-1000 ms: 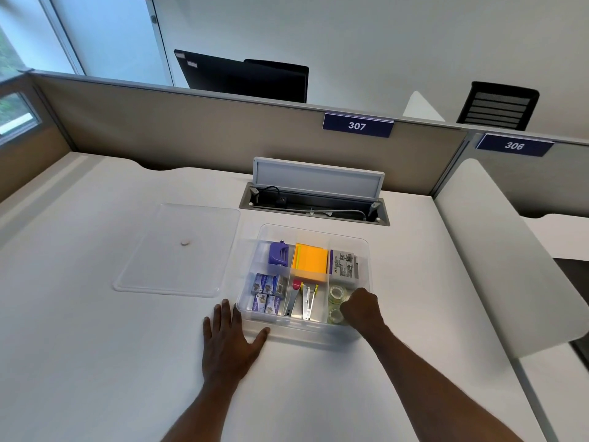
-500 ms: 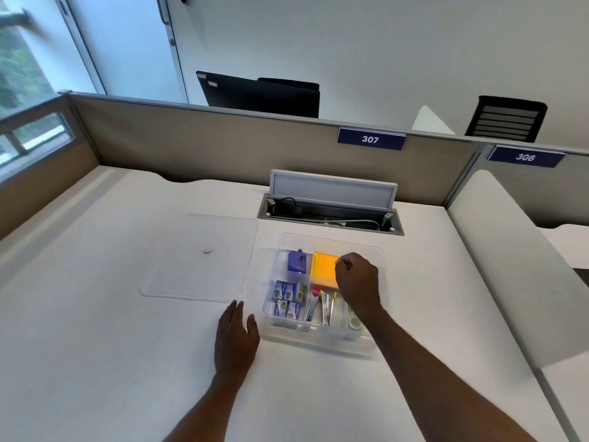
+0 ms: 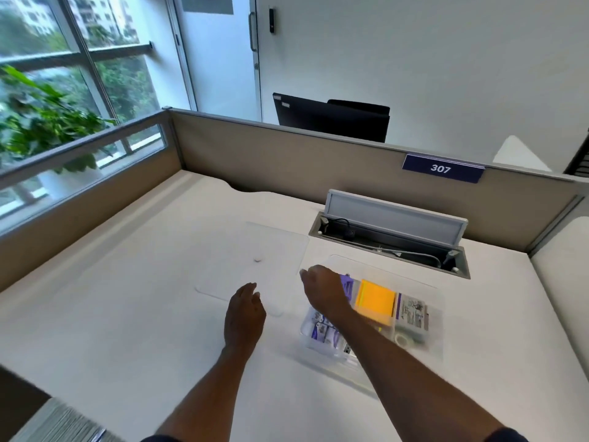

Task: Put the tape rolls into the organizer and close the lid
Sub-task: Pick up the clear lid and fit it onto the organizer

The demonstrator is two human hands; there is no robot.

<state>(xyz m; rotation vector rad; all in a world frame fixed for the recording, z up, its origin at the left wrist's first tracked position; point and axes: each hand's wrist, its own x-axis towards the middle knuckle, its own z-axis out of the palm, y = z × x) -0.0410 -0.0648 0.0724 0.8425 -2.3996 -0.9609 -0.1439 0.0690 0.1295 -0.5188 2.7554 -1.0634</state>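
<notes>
The clear plastic organizer (image 3: 436, 301) sits on the white desk, right of centre, without its lid. Clear tape rolls (image 3: 406, 339) lie in its near right compartment. The clear flat lid (image 3: 255, 250) lies on the desk to the organizer's left. My right hand (image 3: 322, 290) hovers over the organizer's far left corner, fingers pointing toward the lid, holding nothing. My left hand (image 3: 243, 314) hangs just above the desk at the lid's near edge, fingers loosely apart and empty.
Inside the organizer are a yellow sticky-note pad (image 3: 376, 301), a purple item (image 3: 347, 283), small boxes (image 3: 320, 330) and a labelled packet (image 3: 412, 314). An open cable tray (image 3: 392, 244) sits behind it. Beige partitions (image 3: 287, 157) wall the desk.
My right hand left the tape compartment and moved left across the organizer toward the lid. My left hand lifted off the desk and shifted toward the lid. The view swung left.
</notes>
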